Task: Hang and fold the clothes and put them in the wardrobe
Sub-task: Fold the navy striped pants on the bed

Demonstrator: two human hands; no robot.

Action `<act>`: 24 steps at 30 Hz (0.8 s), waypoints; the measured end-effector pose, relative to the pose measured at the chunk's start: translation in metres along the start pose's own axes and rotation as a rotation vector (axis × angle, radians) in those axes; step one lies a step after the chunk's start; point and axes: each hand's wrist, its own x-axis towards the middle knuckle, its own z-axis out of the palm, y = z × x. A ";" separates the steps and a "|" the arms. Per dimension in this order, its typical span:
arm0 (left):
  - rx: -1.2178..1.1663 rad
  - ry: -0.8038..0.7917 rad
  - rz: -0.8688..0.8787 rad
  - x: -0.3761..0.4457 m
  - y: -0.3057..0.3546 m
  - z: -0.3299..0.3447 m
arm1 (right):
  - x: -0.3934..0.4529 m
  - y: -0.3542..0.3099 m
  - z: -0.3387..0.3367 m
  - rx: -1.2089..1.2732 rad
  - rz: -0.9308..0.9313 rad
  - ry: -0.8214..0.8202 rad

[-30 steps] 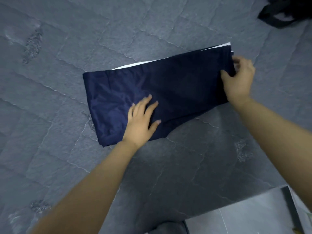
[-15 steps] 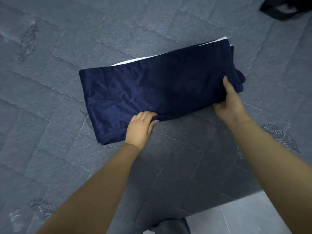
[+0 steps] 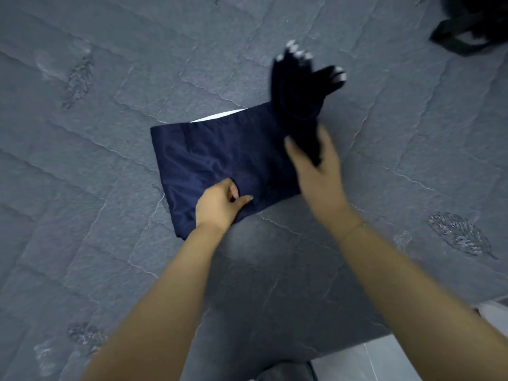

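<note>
A dark navy garment [image 3: 220,155], folded into a long strip, lies on the grey quilted bed [image 3: 110,78]. A white edge shows under its far side. My right hand [image 3: 316,166] grips the garment's right end and holds it lifted, so that end stands up above the bed with white spots at its top. My left hand [image 3: 220,204] rests on the near edge of the garment, fingers curled and pinching the cloth there.
A black strapped item [image 3: 467,31] lies at the bed's far right corner. The bed's near edge runs at lower right, with pale floor tiles [image 3: 384,361] beyond it. My grey trouser leg [image 3: 283,372] shows at the bottom.
My right hand has lifted the garment's right end off the bed and swung it up and leftward. My left hand stays at the near edge, gripping the cloth.
</note>
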 end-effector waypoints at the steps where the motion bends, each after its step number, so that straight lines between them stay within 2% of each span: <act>1: -0.030 -0.045 0.021 -0.004 -0.012 -0.005 | -0.009 0.006 0.015 -0.098 -0.067 -0.081; 4: -0.135 -0.084 0.070 -0.017 -0.051 -0.024 | -0.029 0.038 0.050 -0.449 -0.218 -0.338; 5: -0.276 -0.071 0.005 -0.021 -0.061 -0.031 | -0.034 0.051 0.058 -0.579 -0.206 -0.415; 8: -0.985 -0.052 -0.330 -0.028 -0.074 -0.049 | -0.046 0.079 0.071 -0.988 -0.176 -0.615; 10: -1.250 -0.123 -0.465 -0.025 -0.073 -0.058 | -0.049 0.083 0.069 -1.022 -0.152 -0.704; 13: -1.200 -0.252 -0.440 -0.017 -0.053 -0.059 | -0.050 0.068 0.059 -0.754 -0.025 -0.739; 15: -1.086 -0.207 -0.438 -0.011 -0.032 -0.050 | -0.050 0.054 0.046 -0.695 -0.027 -0.674; 18: -0.928 -0.049 -0.302 -0.007 -0.006 -0.035 | -0.039 0.037 0.026 -0.817 -0.238 -0.500; 20: -0.929 0.019 -0.238 -0.005 -0.003 -0.032 | -0.024 0.032 0.020 -0.923 -0.372 -0.405; 22: -0.970 -0.010 -0.175 -0.005 -0.010 -0.041 | -0.004 0.030 0.023 -1.022 -0.440 -0.395; 24: -0.981 -0.062 -0.113 -0.006 -0.029 -0.058 | 0.019 0.031 0.035 -1.128 -0.436 -0.474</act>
